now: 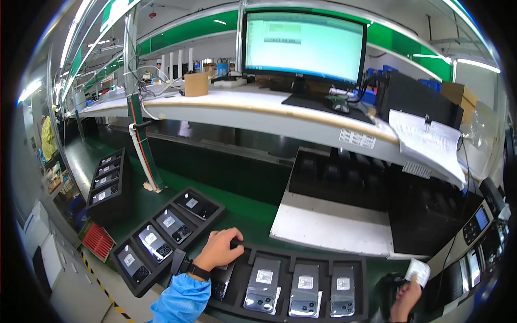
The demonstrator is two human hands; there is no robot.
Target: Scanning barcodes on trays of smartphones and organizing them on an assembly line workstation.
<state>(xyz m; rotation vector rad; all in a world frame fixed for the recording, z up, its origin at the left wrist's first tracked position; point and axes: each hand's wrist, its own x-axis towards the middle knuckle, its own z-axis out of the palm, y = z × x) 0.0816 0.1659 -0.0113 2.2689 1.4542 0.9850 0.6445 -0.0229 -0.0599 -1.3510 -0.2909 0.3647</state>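
My left hand (219, 248) reaches over the near black foam tray (360, 274), thumb and fingers curled around its far rim. Beneath my wrist, partly hidden, a dark phone (221, 279) lies in the leftmost slot. Further right in that tray are more phones in clear film: one (264, 283), a second (305, 288) and a third (343, 289). Each has a white label and its camera end toward me. Off the tray's right side, my right hand (406, 299) pinches a small white printed slip (418, 271).
Another foam tray (211, 218) of phones angles away on the left; a stack of trays (114, 196) stands beyond. A white board (334, 223) lies behind the near tray. Overhead, a shelf (226, 106) carries a monitor (304, 46) and hanging papers (428, 140). Devices (474, 226) line the right.
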